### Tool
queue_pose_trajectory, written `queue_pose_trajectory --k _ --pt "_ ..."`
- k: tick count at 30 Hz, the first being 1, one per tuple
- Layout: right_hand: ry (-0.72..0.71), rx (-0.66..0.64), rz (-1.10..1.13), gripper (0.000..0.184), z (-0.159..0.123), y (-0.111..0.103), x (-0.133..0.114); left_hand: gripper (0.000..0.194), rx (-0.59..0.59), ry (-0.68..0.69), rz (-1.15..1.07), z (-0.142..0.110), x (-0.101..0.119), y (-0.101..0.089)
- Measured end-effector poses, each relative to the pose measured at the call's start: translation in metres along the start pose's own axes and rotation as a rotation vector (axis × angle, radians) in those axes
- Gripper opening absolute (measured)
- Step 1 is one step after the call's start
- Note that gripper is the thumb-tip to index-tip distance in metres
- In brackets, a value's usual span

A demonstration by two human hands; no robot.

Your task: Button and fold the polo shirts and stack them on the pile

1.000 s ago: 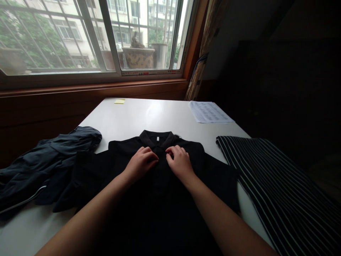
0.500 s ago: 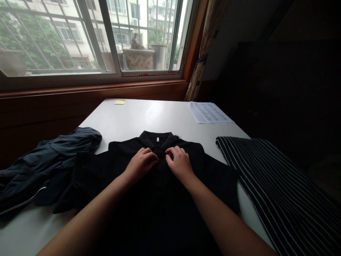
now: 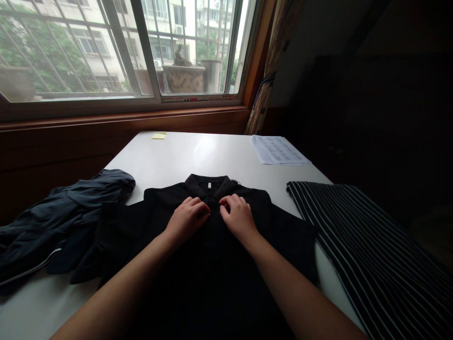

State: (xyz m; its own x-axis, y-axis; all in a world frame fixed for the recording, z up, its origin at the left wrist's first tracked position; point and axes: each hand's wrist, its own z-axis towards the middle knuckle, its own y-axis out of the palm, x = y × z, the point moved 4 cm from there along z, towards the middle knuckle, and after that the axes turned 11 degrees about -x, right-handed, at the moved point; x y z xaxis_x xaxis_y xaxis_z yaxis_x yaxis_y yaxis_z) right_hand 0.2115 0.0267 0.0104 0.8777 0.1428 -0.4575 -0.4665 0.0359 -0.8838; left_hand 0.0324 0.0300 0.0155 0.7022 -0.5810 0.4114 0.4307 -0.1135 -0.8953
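Note:
A black polo shirt (image 3: 212, 274) lies spread out face up, its collar (image 3: 208, 188) pointing toward the window and a small white label (image 3: 209, 185) showing inside the neck. Just below the collar, on the left of the button placket, my left hand (image 3: 189, 216) is closed, thumb and fingers pinched at the cloth. Opposite it, my right hand (image 3: 238, 213) pinches the placket's other side, with its fingers bent. A narrow gap separates the two hands. What lies between the fingertips is mostly hidden against the dark fabric.
The shirt rests on a white table (image 3: 205, 153). Crumpled dark clothing (image 3: 78, 198) lies at the left, partly against the sleeve. Black-and-white striped fabric (image 3: 368, 236) covers the right side. Printed sheets (image 3: 279, 150) and a yellow sticky note (image 3: 159, 135) sit near the far edge, below a window (image 3: 155, 100).

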Motion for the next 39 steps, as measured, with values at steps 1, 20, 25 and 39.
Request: queue_pose_trajectory --k 1,20,25,39 --pt "0.000 -0.001 0.002 0.012 0.000 0.000 0.000 0.008 0.007 -0.006 0.015 0.000 0.001 0.000" --pt "-0.001 -0.003 -0.001 0.011 0.000 0.000 0.000 0.012 -0.006 0.162 0.405 -0.004 0.013 -0.003" --pt "-0.006 -0.002 -0.002 0.011 0.000 0.000 -0.001 0.011 -0.058 0.181 0.466 -0.004 0.019 -0.006" --pt "-0.003 -0.001 0.004 0.012 -0.001 -0.001 -0.003 0.012 -0.056 0.140 0.395 -0.004 0.012 -0.002"
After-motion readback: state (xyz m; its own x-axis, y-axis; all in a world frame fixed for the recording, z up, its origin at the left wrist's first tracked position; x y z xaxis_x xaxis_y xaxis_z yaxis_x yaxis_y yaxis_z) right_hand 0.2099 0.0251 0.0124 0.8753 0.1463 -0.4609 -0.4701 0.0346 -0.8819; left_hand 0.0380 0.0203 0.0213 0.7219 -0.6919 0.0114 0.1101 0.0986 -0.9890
